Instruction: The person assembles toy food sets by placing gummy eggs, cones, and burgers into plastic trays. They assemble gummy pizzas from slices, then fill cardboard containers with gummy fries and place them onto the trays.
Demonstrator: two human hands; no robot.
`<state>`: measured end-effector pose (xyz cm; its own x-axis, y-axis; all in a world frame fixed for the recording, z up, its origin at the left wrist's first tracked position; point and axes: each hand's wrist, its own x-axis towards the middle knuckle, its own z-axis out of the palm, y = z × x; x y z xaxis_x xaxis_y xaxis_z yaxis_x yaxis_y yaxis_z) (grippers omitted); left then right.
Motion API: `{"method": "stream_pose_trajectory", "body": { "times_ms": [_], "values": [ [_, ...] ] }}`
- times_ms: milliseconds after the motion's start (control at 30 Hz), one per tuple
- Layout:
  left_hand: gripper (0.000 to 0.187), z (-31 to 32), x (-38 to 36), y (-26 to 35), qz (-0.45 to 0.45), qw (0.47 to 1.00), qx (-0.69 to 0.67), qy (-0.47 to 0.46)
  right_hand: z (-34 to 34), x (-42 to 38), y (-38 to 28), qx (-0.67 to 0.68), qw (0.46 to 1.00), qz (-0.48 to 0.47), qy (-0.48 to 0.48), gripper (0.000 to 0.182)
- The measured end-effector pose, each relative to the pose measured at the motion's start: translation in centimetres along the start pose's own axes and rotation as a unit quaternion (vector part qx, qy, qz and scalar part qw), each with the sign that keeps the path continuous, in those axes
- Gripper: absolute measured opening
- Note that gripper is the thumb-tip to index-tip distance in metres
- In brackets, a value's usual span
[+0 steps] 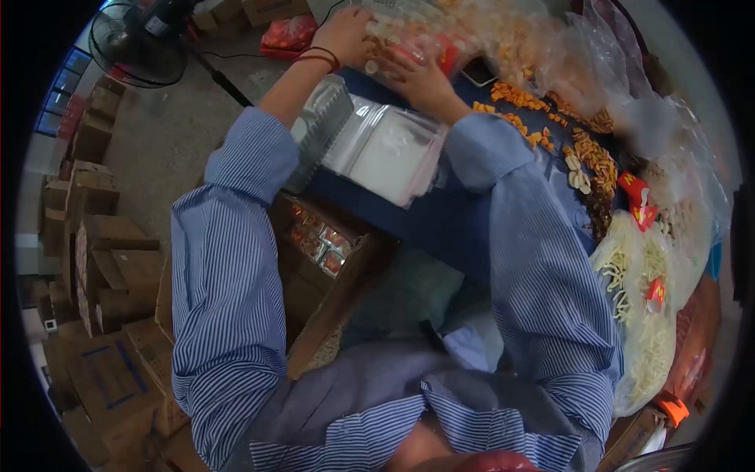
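At the far side of the blue table, my left hand (346,38) grips the left side of a clear plastic box (405,41) with small pale and red pieces in it. My right hand (425,85) has its fingers bent against the near right side of this box; its fingertips are partly hidden among the pieces. Just below my hands lies a stack of clear plastic trays (397,145), its top one whitish inside. A second stack of clear trays (324,118) stands beside it, under my left forearm.
Orange pieces (515,96), tan pieces (595,161) and red fry-box shapes (637,200) lie on the right. A bag of pale sticks (649,346) is nearer. An open carton (314,287) holds packed boxes. A fan (138,39) and stacked cartons (110,370) stand left.
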<state>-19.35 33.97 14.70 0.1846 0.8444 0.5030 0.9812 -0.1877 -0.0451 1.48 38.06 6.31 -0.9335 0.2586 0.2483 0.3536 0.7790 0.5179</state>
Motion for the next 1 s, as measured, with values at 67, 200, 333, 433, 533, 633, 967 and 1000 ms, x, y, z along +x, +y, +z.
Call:
{"method": "stream_pose_trajectory", "body": {
  "times_ms": [67,200,333,433,533,633,967,1000],
  "values": [
    [0.031,-4.7,-2.5,0.6,-0.063,0.996,0.007,-0.065,1.0,-1.4,1.9,-0.021,0.999,-0.033,0.023,0.039],
    [0.030,-10.7,-11.0,1.9,-0.150,0.938,-0.122,-0.288,0.6,-2.4,2.8,0.015,0.995,-0.089,0.040,0.039],
    [0.029,-10.4,-15.8,0.5,-0.215,0.859,-0.288,-0.364,-1.0,-2.0,1.6,0.037,0.992,-0.090,0.079,0.035],
    [0.023,-10.2,-17.1,-0.6,-0.235,0.825,-0.381,-0.343,-6.1,-1.4,0.5,0.034,0.995,-0.054,-0.073,0.030],
    [0.021,-10.1,-17.6,-0.7,-0.192,0.858,-0.361,-0.311,-9.3,-1.4,-0.5,0.040,0.994,-0.045,-0.088,0.030],
    [0.019,-9.2,-18.4,-0.9,-0.205,0.862,-0.372,-0.275,-9.6,-0.9,-2.1,0.041,0.994,-0.036,-0.099,0.031],
    [0.015,-10.6,-19.0,-1.6,-0.231,0.862,-0.436,-0.121,-10.9,1.5,-12.7,0.299,0.944,-0.049,0.132,0.042],
    [0.014,-12.4,-18.6,-1.4,-0.228,0.863,-0.444,-0.075,-11.1,1.3,-12.7,0.297,0.945,-0.043,0.133,0.042]
  ]
}}
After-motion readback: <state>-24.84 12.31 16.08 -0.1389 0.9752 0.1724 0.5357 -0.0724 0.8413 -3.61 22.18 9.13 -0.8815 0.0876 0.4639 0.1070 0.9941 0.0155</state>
